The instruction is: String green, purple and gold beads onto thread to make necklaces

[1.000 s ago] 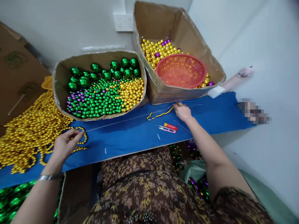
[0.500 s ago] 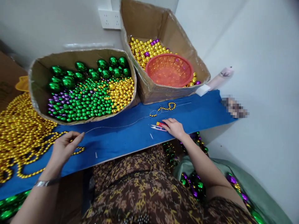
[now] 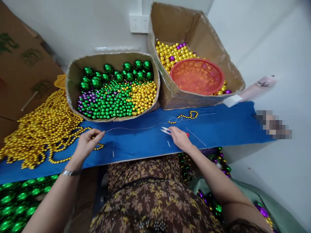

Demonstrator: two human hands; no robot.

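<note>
I'm working in a bead workshop, by the look of it: a low carton (image 3: 72, 79) and a taller carton (image 3: 177, 101) are holding loose beads (image 3: 143, 97) along my blue-covered table (image 3: 138, 142), gold bead strands (image 3: 46, 126) are lying heaped at left, snips (image 3: 166, 130) and thread (image 3: 131, 129) are showing mid-table.

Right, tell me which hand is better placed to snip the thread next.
The right hand, I'd judge: it is at the snips, blades pointing toward the left. The left hand seems occupied, pinching the thread.
</note>
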